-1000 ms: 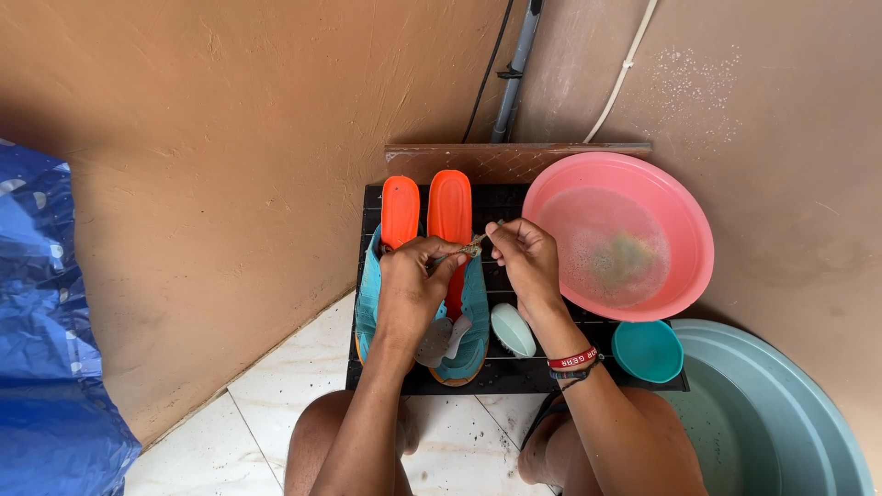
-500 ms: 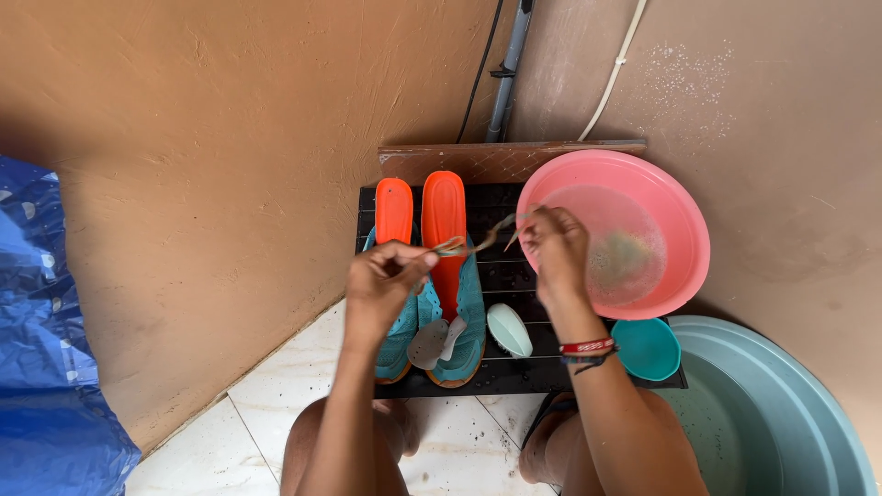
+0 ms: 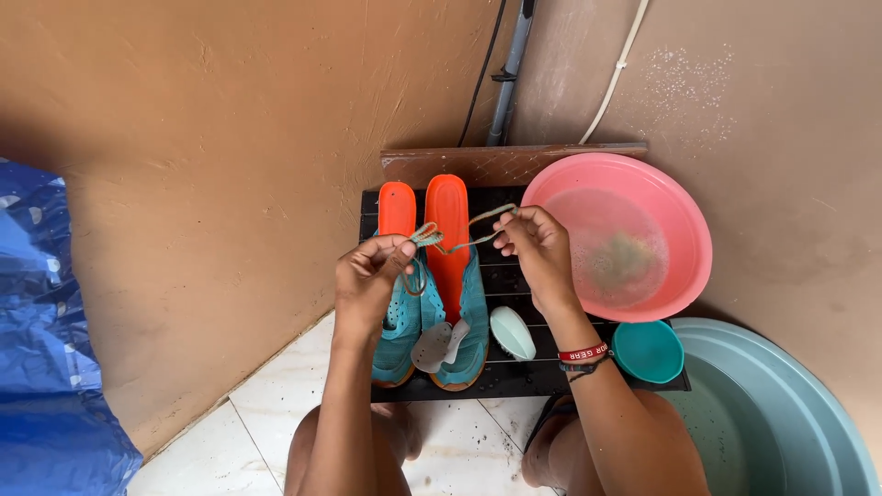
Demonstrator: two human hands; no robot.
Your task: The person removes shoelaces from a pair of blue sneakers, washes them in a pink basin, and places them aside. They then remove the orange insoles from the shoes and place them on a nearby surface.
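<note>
My left hand (image 3: 369,276) and my right hand (image 3: 537,248) each pinch one end of a grey-green shoelace (image 3: 457,237), stretched between them above a pair of teal shoes (image 3: 436,321). Two orange insoles (image 3: 447,230) stick up out of the shoes. The shoes lie side by side on a black slatted rack (image 3: 514,377), tongues pulled out towards me. A pale oval brush (image 3: 512,332) lies on the rack just right of the shoes, below my right wrist.
A pink basin (image 3: 675,220) of murky water sits right of the rack. A small teal bowl (image 3: 648,351) and a large pale-teal tub (image 3: 781,413) lie at lower right. Brown walls meet in a corner behind; a blue tarp (image 3: 46,349) hangs left.
My hands have moved apart, drawing the shoelace out into a longer span. The left hand shifted left and lower; the right hand stayed near the pink basin.
</note>
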